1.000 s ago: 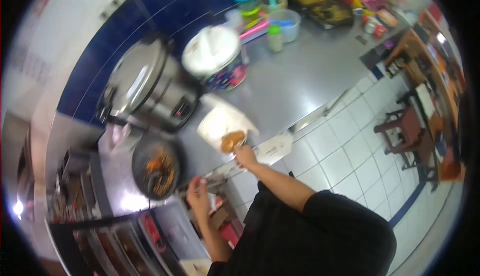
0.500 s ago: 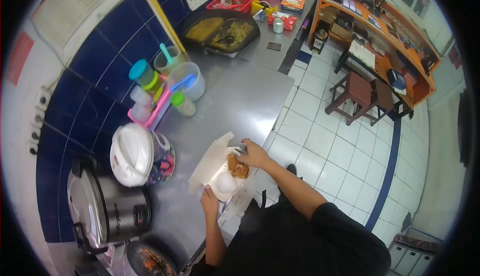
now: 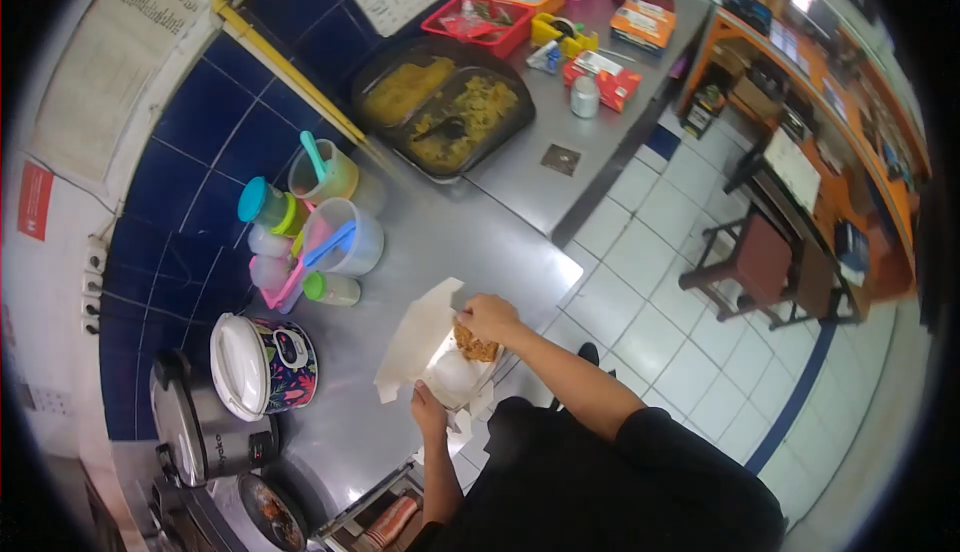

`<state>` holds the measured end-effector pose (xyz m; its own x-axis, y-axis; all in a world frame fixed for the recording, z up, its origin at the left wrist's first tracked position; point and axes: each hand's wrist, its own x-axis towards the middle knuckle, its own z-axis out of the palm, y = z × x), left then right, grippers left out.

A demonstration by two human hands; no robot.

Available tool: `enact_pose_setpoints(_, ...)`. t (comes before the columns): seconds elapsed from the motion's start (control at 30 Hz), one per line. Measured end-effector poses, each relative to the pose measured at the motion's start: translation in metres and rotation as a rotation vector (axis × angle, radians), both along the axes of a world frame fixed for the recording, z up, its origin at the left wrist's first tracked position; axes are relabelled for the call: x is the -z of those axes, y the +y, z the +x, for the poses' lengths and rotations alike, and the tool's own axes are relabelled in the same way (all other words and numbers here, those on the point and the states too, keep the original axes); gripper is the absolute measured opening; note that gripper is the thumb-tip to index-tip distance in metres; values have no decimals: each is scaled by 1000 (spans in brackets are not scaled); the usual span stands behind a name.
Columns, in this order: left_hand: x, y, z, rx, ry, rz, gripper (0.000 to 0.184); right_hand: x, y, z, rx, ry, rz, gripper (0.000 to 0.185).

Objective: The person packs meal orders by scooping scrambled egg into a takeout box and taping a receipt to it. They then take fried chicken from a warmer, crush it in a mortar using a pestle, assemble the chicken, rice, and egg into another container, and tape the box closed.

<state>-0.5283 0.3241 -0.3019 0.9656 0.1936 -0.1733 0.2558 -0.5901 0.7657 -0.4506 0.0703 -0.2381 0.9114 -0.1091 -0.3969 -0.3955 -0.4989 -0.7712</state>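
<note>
An open white paper box (image 3: 410, 342) lies near the counter's front edge, its lid tilted up on the far side. Inside it are a mound of white rice (image 3: 455, 374) and a browned fried piece (image 3: 475, 344). My right hand (image 3: 488, 319) is over the upper end of the box, its fingers closed at the fried piece; the fingertips are partly hidden. My left hand (image 3: 428, 408) holds the lower left corner of the box between thumb and fingers.
A divided black pan of food (image 3: 440, 112) stands farther along the steel counter (image 3: 450, 227). Left of the box are a floral rice container (image 3: 285, 364), a steel cooker (image 3: 210, 422), a dark pan (image 3: 270, 512) and a green-lidded jar (image 3: 332, 289). Stools (image 3: 755, 257) stand on the floor at right.
My right hand came to the box with the fried piece, opened beside it, then moved over the piece and closed. My left hand moved from near the dark pan onto the box. The view turned.
</note>
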Motion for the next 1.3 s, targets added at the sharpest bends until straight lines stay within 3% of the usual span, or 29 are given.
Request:
enact_pose_setpoints(0.2,-4,-60,16,-129,89,-106,57,52,-85,24,-155,-42,69,33)
enact_pose_setpoints(0.27,0,-78,34,-136,72,-163,57,58,-141,49,93,-67,-18,29)
enact_pose_setpoints(0.3,3,-86,44,-124,47,-217,57,47,-170,59,285,-201,-192,26)
enact_pose_setpoints(0.33,4,-93,55,-148,59,-231,57,56,-208,73,276,-485,-485,26)
enact_pose_setpoints(0.4,6,-113,90,-46,39,-177,56,37,-255,97,317,-671,-1026,31)
enact_pose_setpoints(0.43,-2,-127,107,-36,52,-223,56,42,-278,106,272,-681,-1044,31)
enact_pose_setpoints(0.5,-14,-149,138,-16,67,-238,54,62,-312,122,-11,-396,-1011,26)
enact_pose_setpoints(0.63,-14,-177,185,48,61,-105,54,59,-314,118,-208,-173,-1061,21)
enact_pose_setpoints(0.7,-18,-189,196,41,94,-102,53,24,-288,104,-205,-443,-880,17)
enact_pose_setpoints(0.77,-21,-198,203,28,124,-98,51,-17,-244,105,-398,-744,-720,17)
enact_pose_setpoints(0.83,-24,-205,205,25,136,-90,50,-41,-198,122,-535,-880,-642,29)
enact_pose_setpoints(0.93,-29,-214,204,-18,40,-125,47,-50,-163,160,-726,-815,-614,30)
enact_pose_setpoints(1.0,-28,-213,206,-21,41,-63,48,-52,-164,181,-636,-873,-576,27)
enact_pose_setpoints(1.03,-31,-215,204,-66,89,-64,49,-51,-174,183,-502,-859,-383,19)
enact_pose_setpoints(1.13,-29,-224,197,-192,179,-94,52,-30,-244,183,57,-183,296,30)
enact_pose_setpoints(1.17,-17,-228,192,-251,52,-101,54,-5,-284,191,125,132,469,27)
enact_pose_setpoints(1.2,-10,-234,182,-311,-65,-97,55,12,-305,197,77,175,465,27)
enact_pose_setpoints(1.27,-34,-246,172,-550,92,-227,59,38,-329,211,303,402,965,32)
enact_pose_setpoints(1.3,-45,-258,166,-676,59,-233,59,46,-332,221,323,372,1125,33)
